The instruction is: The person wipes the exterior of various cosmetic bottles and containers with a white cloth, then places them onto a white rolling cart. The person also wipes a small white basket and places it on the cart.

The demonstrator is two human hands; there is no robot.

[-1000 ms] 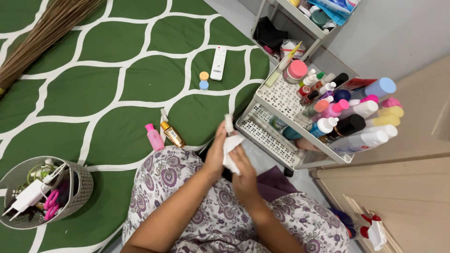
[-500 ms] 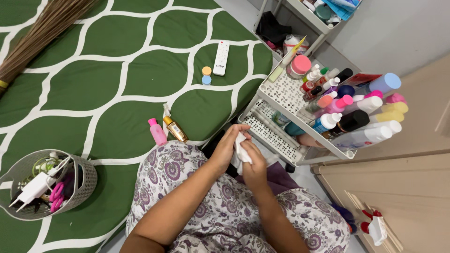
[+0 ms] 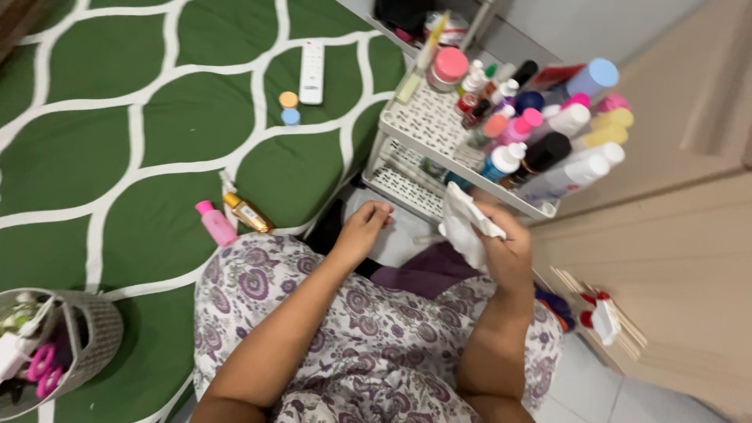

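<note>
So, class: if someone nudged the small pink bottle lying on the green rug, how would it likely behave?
The pink bottle lies on its side, so it probably would roll rather than tip. It looks like small plastic, likely light and not fragile. The rug might slow it.

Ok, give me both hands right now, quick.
Left hand: loosely curled, empty, over the lap beside the white rack.
Right hand: closed on a white cloth.

Green rug [image 3: 117,157] with white lattice: white remote [image 3: 312,72], 2 small round jars [image 3: 290,108], pink bottle [image 3: 215,223], amber bottle [image 3: 247,212], grey basket [image 3: 94,337]. White shelf rack [image 3: 427,129] carrying crowded bottles.
</note>
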